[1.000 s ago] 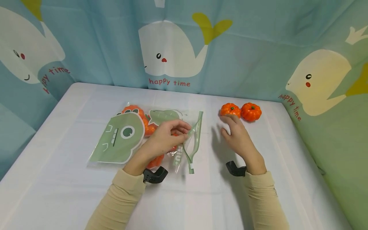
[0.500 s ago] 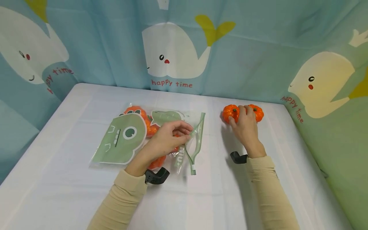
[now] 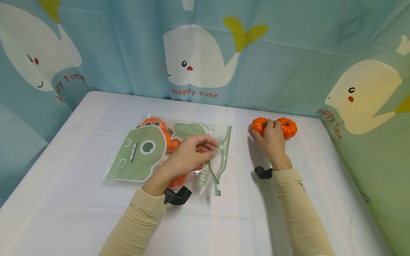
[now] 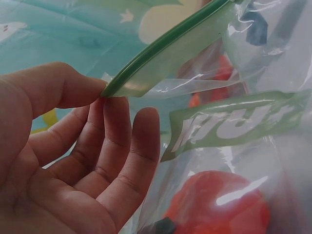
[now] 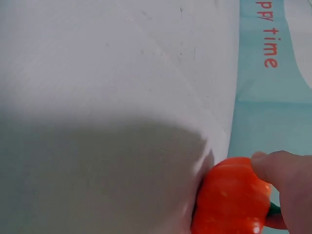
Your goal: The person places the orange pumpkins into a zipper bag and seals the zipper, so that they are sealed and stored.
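Crosswise on the white desk (image 3: 243,222) lies the clear bag (image 3: 160,164), its gaping zip rim (image 4: 165,41) facing right and pinched by the left hand (image 3: 193,154). Farther right and back, the right hand (image 3: 272,140) grips the left pumpkin (image 3: 258,125), just beside the right pumpkin (image 3: 288,128); its fingertips are hidden. Green print (image 3: 131,165) and the left hand partly cover the bagged orange pieces (image 3: 177,181).

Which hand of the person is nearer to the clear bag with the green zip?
The left hand: it pinches the zip edge of the bag. The right hand is apart, to the bag's right, gripping an orange pumpkin.
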A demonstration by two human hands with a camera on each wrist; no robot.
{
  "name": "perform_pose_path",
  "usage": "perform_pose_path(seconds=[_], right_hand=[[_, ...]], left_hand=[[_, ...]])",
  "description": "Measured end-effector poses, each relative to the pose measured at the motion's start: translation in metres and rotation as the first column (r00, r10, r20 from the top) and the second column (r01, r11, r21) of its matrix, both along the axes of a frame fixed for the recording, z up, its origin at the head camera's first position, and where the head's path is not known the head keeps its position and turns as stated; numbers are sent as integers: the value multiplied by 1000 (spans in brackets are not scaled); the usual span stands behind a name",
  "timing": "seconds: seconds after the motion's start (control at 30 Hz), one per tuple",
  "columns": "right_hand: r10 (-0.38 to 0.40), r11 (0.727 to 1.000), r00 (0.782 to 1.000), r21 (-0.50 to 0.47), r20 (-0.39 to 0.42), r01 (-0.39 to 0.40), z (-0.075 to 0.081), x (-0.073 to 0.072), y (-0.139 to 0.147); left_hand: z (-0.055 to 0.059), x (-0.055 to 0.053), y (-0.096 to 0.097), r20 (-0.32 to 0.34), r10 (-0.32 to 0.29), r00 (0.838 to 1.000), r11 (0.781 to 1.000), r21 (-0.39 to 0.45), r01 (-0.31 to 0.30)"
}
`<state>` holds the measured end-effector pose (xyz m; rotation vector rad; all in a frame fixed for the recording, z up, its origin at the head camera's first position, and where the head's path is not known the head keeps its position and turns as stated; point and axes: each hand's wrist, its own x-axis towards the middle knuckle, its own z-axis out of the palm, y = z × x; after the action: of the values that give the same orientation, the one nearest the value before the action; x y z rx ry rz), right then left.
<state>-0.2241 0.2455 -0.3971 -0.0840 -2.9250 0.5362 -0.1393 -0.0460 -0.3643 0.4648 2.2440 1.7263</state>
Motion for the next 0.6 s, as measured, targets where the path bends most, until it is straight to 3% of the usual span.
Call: perform_pose_path(seconds=[0.37, 0.6], right_hand=[[-44, 998, 999, -37, -7, 43, -3, -6, -3], [23, 997, 999, 71, -23, -21, -2, -8, -4]], left_hand=[[1, 0, 0, 6, 2, 1000, 1000, 3, -2], [2, 1, -1, 8, 4, 1000, 1000, 12, -4]])
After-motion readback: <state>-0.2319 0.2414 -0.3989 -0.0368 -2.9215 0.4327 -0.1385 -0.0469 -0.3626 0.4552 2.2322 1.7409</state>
